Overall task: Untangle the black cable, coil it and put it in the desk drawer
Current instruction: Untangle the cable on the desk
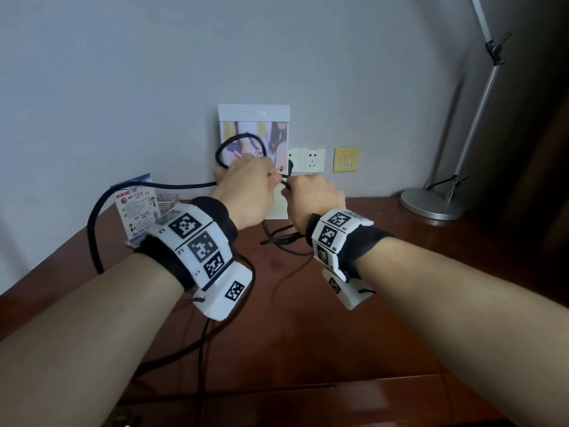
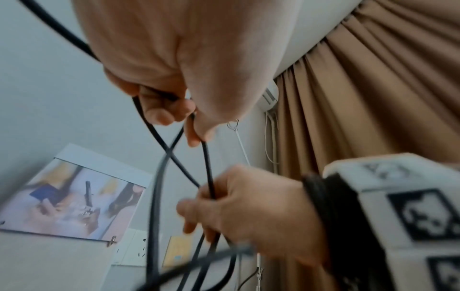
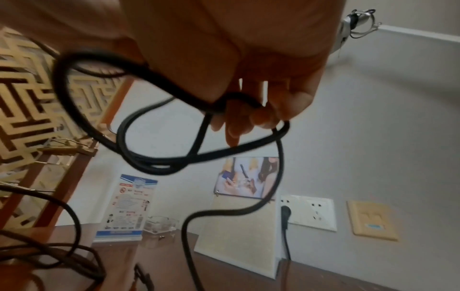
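Both hands are raised above the brown desk [image 1: 400, 288], close together, each holding the black cable [image 1: 92, 223]. My left hand [image 1: 246, 192] pinches it, and a small loop [image 1: 234, 143] stands up above the knuckles. In the left wrist view the left fingers [image 2: 169, 112] pinch crossing strands [image 2: 209, 167] that run down into my right hand [image 2: 248, 212]. My right hand [image 1: 311, 198] grips the cable; its curled fingers [image 3: 248, 114] hold several tangled loops [image 3: 154, 163]. More cable hangs left of the desk and lies on it under my wrists [image 1: 283, 238].
A photo card [image 1: 254, 124] stands against the wall behind my hands. A leaflet stand [image 1: 138, 208] and a glass ashtray [image 1: 167, 200] sit at the back left. A lamp base [image 1: 431, 204] stands at the back right. Wall sockets [image 1: 308, 160] hold a black plug [image 3: 285, 212].
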